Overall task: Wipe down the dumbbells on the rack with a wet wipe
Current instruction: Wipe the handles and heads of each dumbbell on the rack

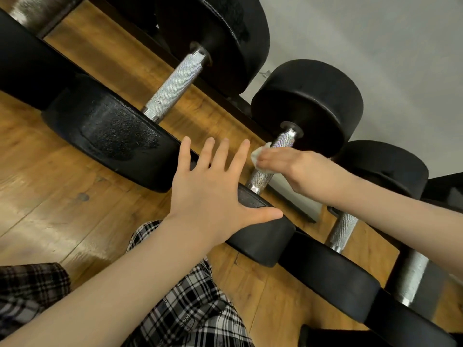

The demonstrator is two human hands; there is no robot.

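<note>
A black dumbbell (307,103) with a knurled silver handle (261,177) lies on the rack at the centre. My right hand (298,169) is wrapped over that handle and grips a white wet wipe (258,155) against it. My left hand (213,186) has its fingers spread straight and presses on the near head of the same dumbbell (263,236). A bigger dumbbell (110,136) with a long knurled handle (172,86) sits to the left; its near head shows a wet patch.
More black dumbbells (383,169) and silver handles (342,231) line the rack to the right. The black rack rail (225,96) runs diagonally over a wooden floor (50,196). A grey wall (375,33) lies behind. Plaid trousers (195,309) show below.
</note>
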